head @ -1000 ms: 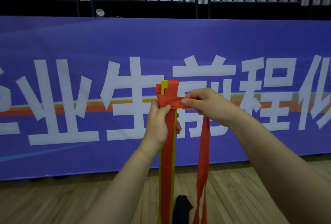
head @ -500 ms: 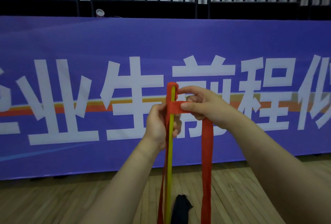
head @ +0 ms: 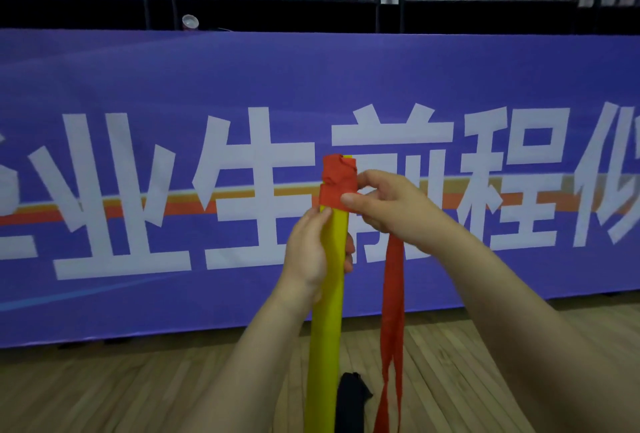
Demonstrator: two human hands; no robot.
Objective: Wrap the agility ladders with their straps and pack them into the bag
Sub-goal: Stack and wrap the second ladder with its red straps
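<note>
Red over yellow at the top end: apparently winding the red strap (head: 337,186) round the folded yellow agility ladder (head: 327,311), holding it upright in mid-air above the wooden floor (head: 138,384). Gripping the ladder just below the wrapped band with the left hand (head: 308,256), fingers curled round it and thumb reaching up to the band's lower edge. Pinching the strap with the right hand (head: 384,205), thumb and fingertips closed on it at the band's right edge, touching the wrap. Letting the loose tail (head: 393,294) hang from under that hand, right of the ladder and apart from it, splitting into two ends near the floor.

Judging the risks from here:
- Slackening the pinch and having the turns loosen or slide off the tip, being so close to the end.
- Layering over the crumpled upper turns and getting a lumpy, weak wrap.
- Twisting or snagging the long tail on a pass round the ladder.
- Easing the left grip and letting the stacked rungs fan apart.

Lying low on the floor between ladder and tail: a black thing (head: 351,401), possibly the bag, too dark to tell. Hanging behind everything: a purple banner (head: 138,86).
</note>
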